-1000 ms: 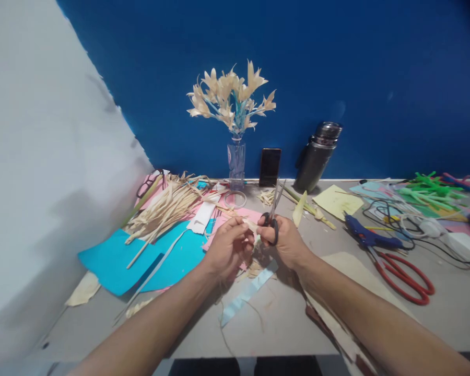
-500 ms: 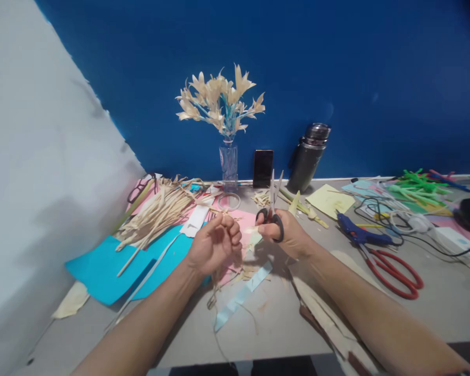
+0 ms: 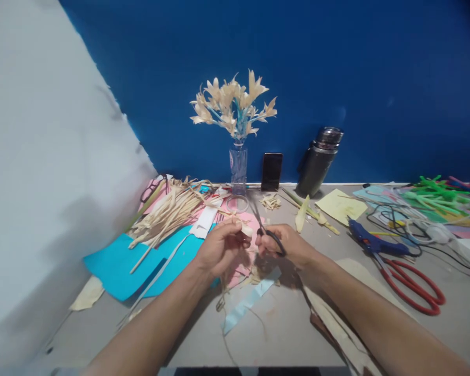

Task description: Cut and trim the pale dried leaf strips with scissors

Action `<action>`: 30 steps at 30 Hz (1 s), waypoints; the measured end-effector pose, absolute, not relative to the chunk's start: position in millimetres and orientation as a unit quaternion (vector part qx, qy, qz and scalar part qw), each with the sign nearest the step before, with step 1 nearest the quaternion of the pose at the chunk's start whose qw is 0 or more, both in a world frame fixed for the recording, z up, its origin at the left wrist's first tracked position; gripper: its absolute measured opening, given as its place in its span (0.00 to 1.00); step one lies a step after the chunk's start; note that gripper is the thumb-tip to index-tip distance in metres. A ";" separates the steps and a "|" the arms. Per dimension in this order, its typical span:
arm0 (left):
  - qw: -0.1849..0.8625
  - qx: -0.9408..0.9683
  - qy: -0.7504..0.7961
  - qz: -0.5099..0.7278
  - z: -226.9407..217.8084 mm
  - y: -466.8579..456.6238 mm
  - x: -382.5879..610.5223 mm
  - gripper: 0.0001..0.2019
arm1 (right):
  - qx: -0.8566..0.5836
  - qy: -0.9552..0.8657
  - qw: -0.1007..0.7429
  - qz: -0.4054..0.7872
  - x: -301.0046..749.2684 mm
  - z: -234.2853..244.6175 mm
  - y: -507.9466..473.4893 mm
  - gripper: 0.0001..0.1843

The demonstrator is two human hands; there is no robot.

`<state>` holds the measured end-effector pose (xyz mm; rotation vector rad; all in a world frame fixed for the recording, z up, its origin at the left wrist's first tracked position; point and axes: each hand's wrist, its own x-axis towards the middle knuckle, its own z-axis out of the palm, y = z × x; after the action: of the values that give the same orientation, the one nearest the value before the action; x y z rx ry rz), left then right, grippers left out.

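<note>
The blades of the scissors (image 3: 262,227) are blurred; the spread between them cannot be read. The left fingers partly cover the piece (image 3: 246,230). Relative to the previous frame, the scissors have tilted leftward from near upright. The piece is small, cream and rounded, located just left of the scissors. The left hand (image 3: 222,246) pinches the piece; the right hand (image 3: 293,245) grips the scissors' black handles.
</note>
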<state>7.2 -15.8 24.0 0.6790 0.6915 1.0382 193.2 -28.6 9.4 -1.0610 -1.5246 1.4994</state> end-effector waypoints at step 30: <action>0.692 0.368 0.324 0.529 30.8 -10.0 -3.4 0.08 | -0.395 -0.616 0.285 0.619 182.6 1.7 -38.4 0.25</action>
<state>-3.4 -10.0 30.8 0.8228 0.7251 1.1824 182.6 -38.4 1.7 -1.0576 -1.6474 1.6556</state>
